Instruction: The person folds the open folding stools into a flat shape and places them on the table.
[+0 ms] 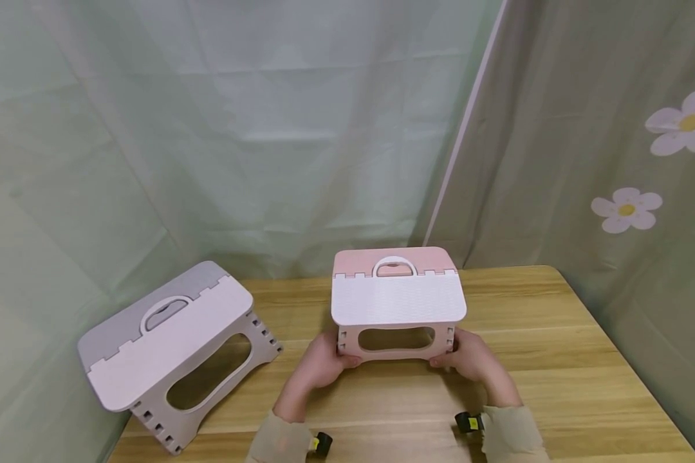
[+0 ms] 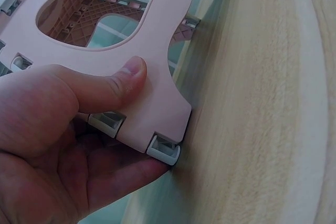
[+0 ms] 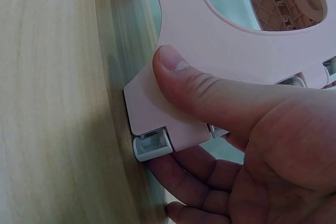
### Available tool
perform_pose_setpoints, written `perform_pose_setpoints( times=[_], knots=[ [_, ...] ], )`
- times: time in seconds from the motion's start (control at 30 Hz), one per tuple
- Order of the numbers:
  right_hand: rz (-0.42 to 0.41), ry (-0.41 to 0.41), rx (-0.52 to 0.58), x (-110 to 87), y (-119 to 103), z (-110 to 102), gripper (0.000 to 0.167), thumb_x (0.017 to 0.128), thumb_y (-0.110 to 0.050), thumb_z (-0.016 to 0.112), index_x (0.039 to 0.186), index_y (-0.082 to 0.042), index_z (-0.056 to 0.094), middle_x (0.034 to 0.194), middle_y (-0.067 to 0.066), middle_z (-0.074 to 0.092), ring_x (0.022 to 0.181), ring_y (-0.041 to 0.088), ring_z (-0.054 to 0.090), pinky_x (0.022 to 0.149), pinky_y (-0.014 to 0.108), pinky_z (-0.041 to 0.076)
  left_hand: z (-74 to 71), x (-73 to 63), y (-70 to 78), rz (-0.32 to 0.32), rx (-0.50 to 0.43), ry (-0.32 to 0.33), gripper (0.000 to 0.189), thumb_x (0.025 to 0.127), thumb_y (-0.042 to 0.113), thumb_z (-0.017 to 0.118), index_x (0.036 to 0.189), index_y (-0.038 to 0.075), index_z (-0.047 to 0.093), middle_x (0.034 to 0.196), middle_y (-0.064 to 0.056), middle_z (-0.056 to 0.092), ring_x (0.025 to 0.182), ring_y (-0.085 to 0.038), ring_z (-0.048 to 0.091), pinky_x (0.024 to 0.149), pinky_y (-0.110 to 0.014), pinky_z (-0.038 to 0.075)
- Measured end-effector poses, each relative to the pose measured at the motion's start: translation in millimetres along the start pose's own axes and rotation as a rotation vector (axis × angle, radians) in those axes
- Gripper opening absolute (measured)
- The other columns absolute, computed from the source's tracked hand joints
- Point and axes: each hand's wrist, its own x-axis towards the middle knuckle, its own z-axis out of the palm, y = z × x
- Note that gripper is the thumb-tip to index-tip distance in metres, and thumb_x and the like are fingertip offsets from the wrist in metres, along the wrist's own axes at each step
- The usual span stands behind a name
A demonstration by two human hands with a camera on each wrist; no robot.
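Note:
A small folding step stool (image 1: 398,299) with a pink and white top and a white loop handle stands unfolded on the wooden table. My left hand (image 1: 322,360) grips the left end of its front leg panel near the foot. In the left wrist view the thumb (image 2: 123,85) presses the pink panel face while the other fingers go behind the edge. At the opposite end, my right hand (image 1: 469,355) grips the same panel low down. Its thumb (image 3: 181,80) lies on the panel face in the right wrist view, with fingers curled behind the edge.
To the left stands a larger unfolded step stool (image 1: 174,341) with a grey and pale top, turned at an angle. The wooden table (image 1: 556,360) ends at a right edge. Behind hang a pale curtain (image 1: 295,141) and a grey curtain with printed flowers (image 1: 556,128).

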Motion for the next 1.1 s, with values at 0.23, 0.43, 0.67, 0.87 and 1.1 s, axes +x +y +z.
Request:
perform_pose_setpoints(
  times=[0.23, 0.43, 0.67, 0.87, 1.1],
  knots=[
    [0.003, 0.002, 0.009, -0.5, 0.0, -0.6, 0.050, 0.080, -0.020, 0.096, 0.120, -0.006, 0.071, 0.097, 0.002, 0.070, 0.085, 0.022, 0.060, 0.077, 0.039, 0.050, 1.8, 2.5, -2.3, -0.004, -0.003, -0.007, 0.059, 0.090, 0.017, 0.089, 0.137, 0.001, 0.058, 0.122, -0.010, 0.069, 0.102, -0.020, 0.064, 0.092, -0.046, 0.055],
    [0.005, 0.002, 0.010, -0.3, -0.4, -0.1, 0.050, 0.080, -0.019, 0.096, 0.121, -0.006, 0.071, 0.095, 0.002, 0.070, 0.084, 0.021, 0.060, 0.076, 0.039, 0.050, 1.7, 3.4, -2.3, -0.004, -0.005, -0.008, 0.057, 0.090, 0.017, 0.089, 0.136, 0.002, 0.059, 0.120, -0.008, 0.069, 0.101, -0.018, 0.063, 0.091, -0.044, 0.055],
    [0.011, 0.009, 0.007, -2.4, -1.5, -0.3, 0.051, 0.079, -0.019, 0.097, 0.122, -0.005, 0.071, 0.099, 0.003, 0.072, 0.087, 0.022, 0.061, 0.079, 0.040, 0.050, 1.8, 1.5, -2.0, 0.004, 0.014, -0.006, 0.054, 0.088, 0.019, 0.091, 0.130, 0.001, 0.062, 0.112, -0.008, 0.070, 0.093, -0.018, 0.062, 0.085, -0.043, 0.055],
    [0.015, 0.005, 0.019, -3.1, -1.3, 0.2, 0.051, 0.080, -0.017, 0.096, 0.123, -0.005, 0.071, 0.099, 0.003, 0.072, 0.087, 0.022, 0.061, 0.079, 0.040, 0.051, 2.6, 0.5, -2.3, 0.011, 0.020, -0.005, 0.053, 0.088, 0.019, 0.091, 0.129, 0.001, 0.062, 0.110, -0.007, 0.069, 0.091, -0.017, 0.061, 0.084, -0.041, 0.055],
    [0.002, 0.009, 0.011, -1.8, -1.0, 0.9, 0.051, 0.079, -0.019, 0.097, 0.121, -0.006, 0.071, 0.098, 0.002, 0.072, 0.086, 0.022, 0.061, 0.078, 0.040, 0.051, 2.2, 1.2, -3.6, -0.001, 0.019, -0.003, 0.051, 0.088, 0.019, 0.091, 0.126, 0.000, 0.063, 0.107, -0.006, 0.069, 0.088, -0.017, 0.060, 0.080, -0.039, 0.054]
  ],
)
